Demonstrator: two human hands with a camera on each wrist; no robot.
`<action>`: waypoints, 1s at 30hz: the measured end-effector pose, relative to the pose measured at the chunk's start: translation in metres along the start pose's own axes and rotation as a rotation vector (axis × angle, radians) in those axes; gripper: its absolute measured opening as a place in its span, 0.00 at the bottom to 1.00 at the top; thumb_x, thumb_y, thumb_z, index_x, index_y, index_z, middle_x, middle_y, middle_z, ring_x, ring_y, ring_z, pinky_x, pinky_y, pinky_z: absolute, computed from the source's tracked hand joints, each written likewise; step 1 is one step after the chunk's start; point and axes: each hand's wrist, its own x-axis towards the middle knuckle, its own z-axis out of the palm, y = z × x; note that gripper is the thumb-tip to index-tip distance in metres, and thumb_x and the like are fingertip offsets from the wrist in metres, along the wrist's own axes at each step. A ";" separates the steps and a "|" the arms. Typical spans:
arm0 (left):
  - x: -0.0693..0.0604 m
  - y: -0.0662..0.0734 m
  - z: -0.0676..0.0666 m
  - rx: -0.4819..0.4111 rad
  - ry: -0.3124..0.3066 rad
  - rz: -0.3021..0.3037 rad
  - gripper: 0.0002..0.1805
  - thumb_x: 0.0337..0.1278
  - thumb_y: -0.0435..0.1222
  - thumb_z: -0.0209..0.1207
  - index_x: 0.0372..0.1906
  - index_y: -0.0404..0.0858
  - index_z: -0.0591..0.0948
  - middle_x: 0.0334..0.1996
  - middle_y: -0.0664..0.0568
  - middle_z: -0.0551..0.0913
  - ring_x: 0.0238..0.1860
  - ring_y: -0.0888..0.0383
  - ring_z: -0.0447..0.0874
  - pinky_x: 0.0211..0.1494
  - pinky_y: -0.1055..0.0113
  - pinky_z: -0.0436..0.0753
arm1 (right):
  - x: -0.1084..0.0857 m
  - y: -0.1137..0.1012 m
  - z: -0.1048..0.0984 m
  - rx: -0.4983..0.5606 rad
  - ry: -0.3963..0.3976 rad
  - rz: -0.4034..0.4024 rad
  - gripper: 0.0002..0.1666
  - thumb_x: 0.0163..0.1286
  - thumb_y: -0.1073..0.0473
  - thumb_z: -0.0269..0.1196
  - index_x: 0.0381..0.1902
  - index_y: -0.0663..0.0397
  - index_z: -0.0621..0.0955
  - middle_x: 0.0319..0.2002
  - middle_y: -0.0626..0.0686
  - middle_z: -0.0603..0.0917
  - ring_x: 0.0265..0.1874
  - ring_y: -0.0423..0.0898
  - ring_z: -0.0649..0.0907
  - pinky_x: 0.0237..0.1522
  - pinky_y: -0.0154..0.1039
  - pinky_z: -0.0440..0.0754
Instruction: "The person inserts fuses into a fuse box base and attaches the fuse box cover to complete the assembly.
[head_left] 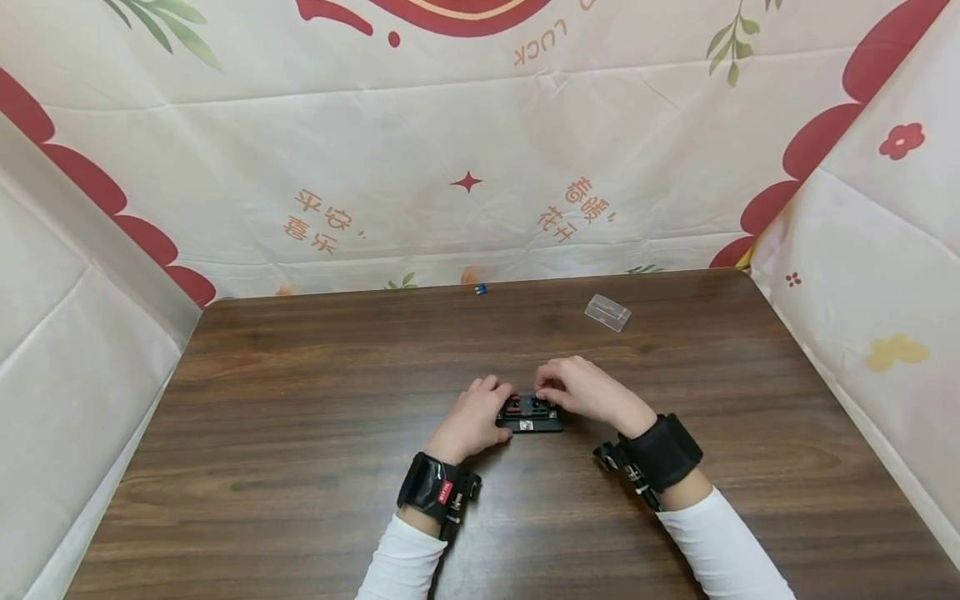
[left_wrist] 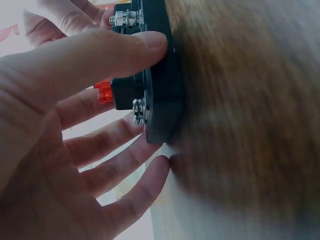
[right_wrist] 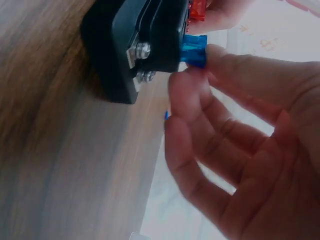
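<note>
A black fuse block (head_left: 530, 425) with metal terminal screws (right_wrist: 142, 50) lies on the table between both hands. My left hand (head_left: 471, 418) grips it at its left end, thumb on the near side and fingers on the far side. My right hand (head_left: 588, 390) is at the block's right end. Its thumb and a finger pinch a blue blade fuse (right_wrist: 194, 52), which stands at the block's top face; whether it is fully seated, I cannot tell. Red blade fuses (left_wrist: 104, 93) sit in the block further along.
Small blue pieces (head_left: 481, 289) lie at the table's back edge. A clear plastic case (head_left: 608, 312) rests at the back right. Brown wooden tabletop (head_left: 300, 442) surrounds the block, with printed white cloth (head_left: 420, 150) behind and at both sides.
</note>
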 end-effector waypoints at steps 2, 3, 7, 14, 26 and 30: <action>0.000 0.000 0.000 0.001 0.000 -0.001 0.28 0.44 0.37 0.73 0.54 0.37 0.79 0.45 0.49 0.76 0.47 0.52 0.73 0.51 0.58 0.75 | 0.001 -0.001 -0.001 0.001 -0.017 0.015 0.04 0.65 0.66 0.64 0.31 0.52 0.82 0.27 0.44 0.78 0.24 0.38 0.72 0.28 0.35 0.72; 0.000 0.000 0.001 0.003 0.001 -0.002 0.28 0.44 0.37 0.73 0.53 0.37 0.79 0.45 0.49 0.76 0.47 0.52 0.73 0.51 0.58 0.75 | 0.002 -0.002 -0.001 0.000 -0.027 0.024 0.05 0.66 0.66 0.64 0.31 0.52 0.82 0.27 0.43 0.78 0.23 0.38 0.72 0.27 0.35 0.72; 0.001 0.000 0.001 0.012 -0.002 -0.002 0.27 0.44 0.38 0.73 0.53 0.38 0.79 0.44 0.49 0.76 0.47 0.52 0.73 0.50 0.57 0.75 | 0.005 -0.007 -0.005 -0.001 -0.073 0.073 0.06 0.66 0.66 0.63 0.30 0.51 0.81 0.25 0.44 0.77 0.23 0.39 0.71 0.27 0.36 0.70; 0.001 0.001 0.000 0.002 -0.014 -0.009 0.27 0.44 0.37 0.73 0.53 0.38 0.78 0.45 0.49 0.76 0.47 0.52 0.73 0.51 0.57 0.75 | 0.010 -0.010 -0.011 -0.040 -0.133 0.126 0.03 0.66 0.62 0.65 0.31 0.50 0.81 0.27 0.43 0.79 0.23 0.39 0.74 0.28 0.37 0.72; 0.001 -0.001 0.002 0.004 -0.016 -0.004 0.27 0.45 0.38 0.72 0.53 0.37 0.77 0.46 0.48 0.75 0.47 0.51 0.72 0.52 0.56 0.74 | 0.009 -0.004 -0.009 -0.029 -0.134 0.173 0.05 0.66 0.60 0.65 0.29 0.50 0.83 0.25 0.43 0.78 0.23 0.40 0.72 0.27 0.37 0.70; 0.001 -0.001 0.004 0.001 -0.017 -0.007 0.28 0.45 0.38 0.73 0.54 0.37 0.77 0.46 0.48 0.75 0.47 0.51 0.72 0.53 0.57 0.74 | 0.009 -0.004 -0.008 -0.035 -0.135 0.179 0.05 0.66 0.60 0.65 0.29 0.49 0.83 0.25 0.43 0.78 0.23 0.40 0.72 0.27 0.37 0.70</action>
